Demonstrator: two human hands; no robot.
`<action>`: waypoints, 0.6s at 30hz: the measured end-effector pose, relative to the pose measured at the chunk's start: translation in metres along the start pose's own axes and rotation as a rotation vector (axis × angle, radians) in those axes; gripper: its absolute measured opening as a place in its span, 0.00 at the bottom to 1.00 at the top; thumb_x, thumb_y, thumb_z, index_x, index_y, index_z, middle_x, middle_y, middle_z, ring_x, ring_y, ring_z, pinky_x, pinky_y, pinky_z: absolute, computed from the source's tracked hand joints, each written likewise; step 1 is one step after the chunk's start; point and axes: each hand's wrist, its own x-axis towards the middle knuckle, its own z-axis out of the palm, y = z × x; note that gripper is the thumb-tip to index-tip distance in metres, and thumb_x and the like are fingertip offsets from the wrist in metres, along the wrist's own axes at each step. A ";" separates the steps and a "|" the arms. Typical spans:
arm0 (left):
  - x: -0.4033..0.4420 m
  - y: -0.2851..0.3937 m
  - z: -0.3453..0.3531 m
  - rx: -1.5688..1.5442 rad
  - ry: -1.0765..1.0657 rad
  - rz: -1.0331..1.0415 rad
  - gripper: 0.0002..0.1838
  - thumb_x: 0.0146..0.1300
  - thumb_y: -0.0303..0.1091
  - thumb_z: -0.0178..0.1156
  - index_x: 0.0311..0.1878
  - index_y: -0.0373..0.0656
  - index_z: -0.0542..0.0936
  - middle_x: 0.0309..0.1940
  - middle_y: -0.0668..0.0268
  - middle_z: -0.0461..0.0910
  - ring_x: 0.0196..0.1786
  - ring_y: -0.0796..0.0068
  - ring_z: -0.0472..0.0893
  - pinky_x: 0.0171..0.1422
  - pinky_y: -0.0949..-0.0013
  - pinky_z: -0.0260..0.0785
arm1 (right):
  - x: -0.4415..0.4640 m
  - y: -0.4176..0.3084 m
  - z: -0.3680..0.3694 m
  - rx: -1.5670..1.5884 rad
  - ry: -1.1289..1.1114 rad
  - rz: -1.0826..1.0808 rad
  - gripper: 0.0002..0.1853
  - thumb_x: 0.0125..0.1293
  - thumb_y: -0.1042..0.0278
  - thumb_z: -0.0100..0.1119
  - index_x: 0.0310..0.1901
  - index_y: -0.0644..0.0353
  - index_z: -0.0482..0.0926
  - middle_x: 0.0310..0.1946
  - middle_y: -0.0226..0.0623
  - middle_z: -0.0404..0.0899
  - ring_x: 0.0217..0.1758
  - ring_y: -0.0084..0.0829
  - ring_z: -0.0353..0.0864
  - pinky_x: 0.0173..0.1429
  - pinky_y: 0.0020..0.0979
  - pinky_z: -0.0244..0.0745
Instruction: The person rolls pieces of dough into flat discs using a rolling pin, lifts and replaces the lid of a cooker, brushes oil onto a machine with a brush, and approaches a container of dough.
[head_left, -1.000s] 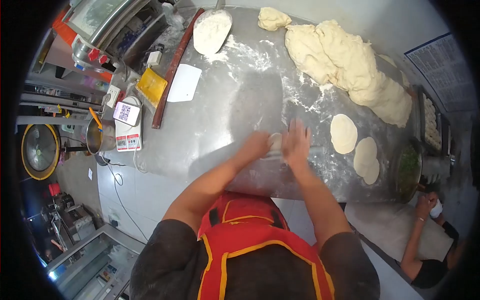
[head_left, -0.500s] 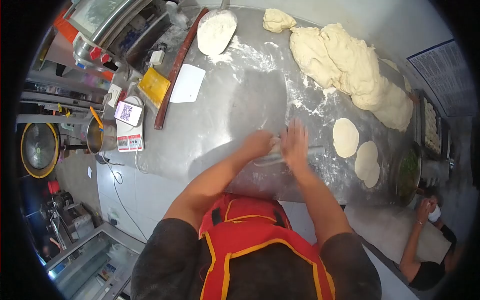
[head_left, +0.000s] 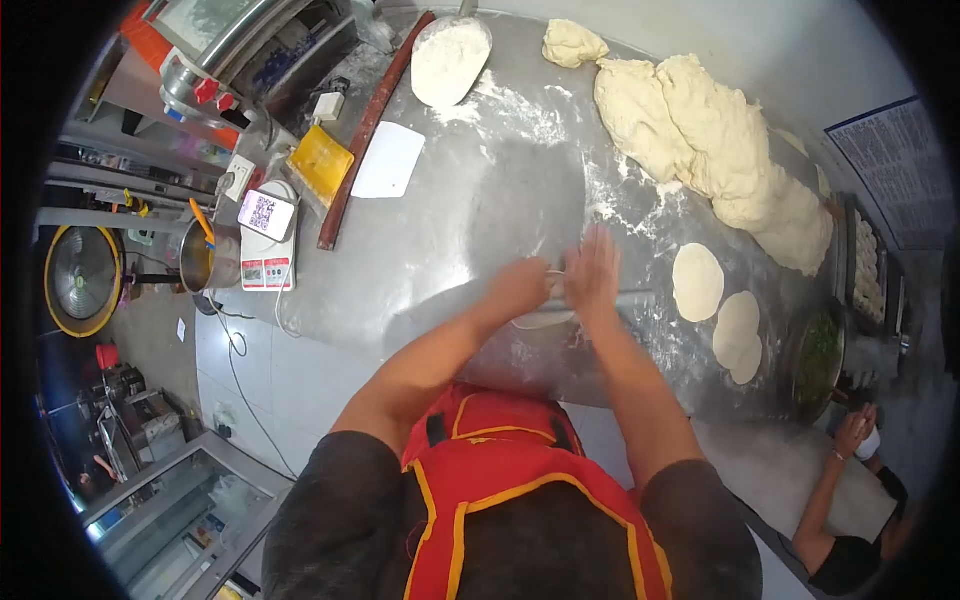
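Just in front of the red apron, a thin dough disc lies on the metal table, partly hidden under my hands. My left hand is closed at its edge, fingers curled on the dough. Stretched out flat, my right hand presses on a slim grey rolling pin, whose end sticks out to the right. Three rolled dough discs rest to the right: one single disc and an overlapping pair.
A large dough mass and a small lump sit at the back. A flour scoop, long red-brown stick, white sheet, yellow scraper and scale stand left. Another person's hands show at lower right.
The view has shifted slightly, so the table items appear a little to the right. My hands stay close together, with the right still flat on the rolling pin.
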 end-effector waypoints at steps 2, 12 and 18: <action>0.005 0.011 -0.012 0.079 -0.085 -0.011 0.18 0.62 0.48 0.59 0.42 0.42 0.82 0.39 0.51 0.83 0.46 0.47 0.82 0.52 0.50 0.72 | 0.003 -0.001 -0.004 -0.027 0.020 -0.083 0.31 0.67 0.58 0.52 0.64 0.73 0.64 0.66 0.61 0.62 0.71 0.54 0.61 0.74 0.53 0.51; -0.025 -0.042 0.013 -0.121 0.137 0.069 0.16 0.63 0.45 0.58 0.42 0.43 0.83 0.40 0.51 0.83 0.48 0.48 0.81 0.52 0.49 0.71 | -0.057 -0.009 -0.027 0.093 -0.134 -0.037 0.32 0.68 0.56 0.50 0.66 0.72 0.63 0.68 0.57 0.62 0.73 0.51 0.58 0.75 0.53 0.50; 0.000 0.004 -0.025 0.110 -0.142 0.034 0.18 0.65 0.47 0.56 0.46 0.42 0.82 0.40 0.51 0.83 0.48 0.49 0.81 0.53 0.49 0.71 | 0.002 -0.013 -0.019 0.033 -0.026 -0.054 0.31 0.68 0.57 0.52 0.66 0.70 0.64 0.69 0.55 0.61 0.74 0.47 0.58 0.75 0.51 0.49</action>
